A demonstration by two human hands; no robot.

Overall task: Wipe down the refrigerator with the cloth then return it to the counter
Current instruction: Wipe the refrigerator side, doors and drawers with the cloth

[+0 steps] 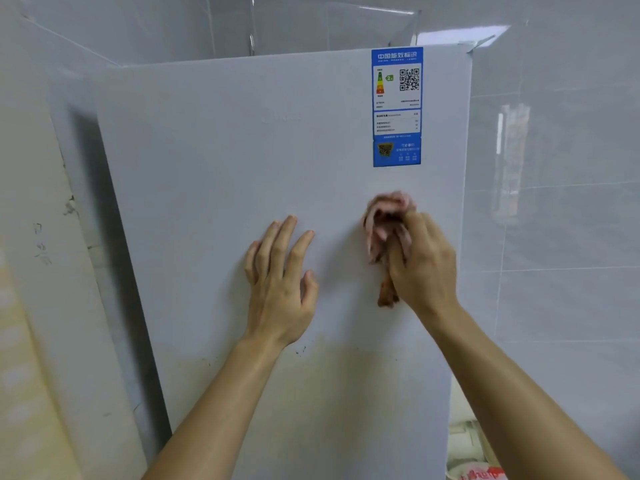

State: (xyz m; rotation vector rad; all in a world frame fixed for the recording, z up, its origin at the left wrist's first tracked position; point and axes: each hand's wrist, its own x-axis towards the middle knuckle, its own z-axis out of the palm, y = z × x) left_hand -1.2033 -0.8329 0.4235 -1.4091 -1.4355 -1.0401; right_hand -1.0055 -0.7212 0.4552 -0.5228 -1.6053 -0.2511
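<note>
Cloth: pink, bunched, pressed against the white front of the refrigerator, right of centre. It is blurred, so folds and texture don't read. A brownish tail hangs out under the palm, and the part under the hand is hidden.

Right hand: fingers curled round the cloth, gripping it against the door. The fingertips are buried in fabric.

Left hand: at 9 o'clock from the cloth, apart from it, lying flat on the door with fingers straight and spread, holding nothing.

Energy label: blue, at 12 o'clock from the cloth, with a bare strip of door between; small print illegible.

Stain: a yellowish smear with dark specks at 6 o'clock from the left hand.

Edges: the door's right edge is near, at 3 o'clock from the cloth, with the tiled wall beyond. There is broad bare door toward 10 and 11 o'clock. The door bottom is cut off. White and red objects at lower right are partly out of frame and unidentifiable.
</note>
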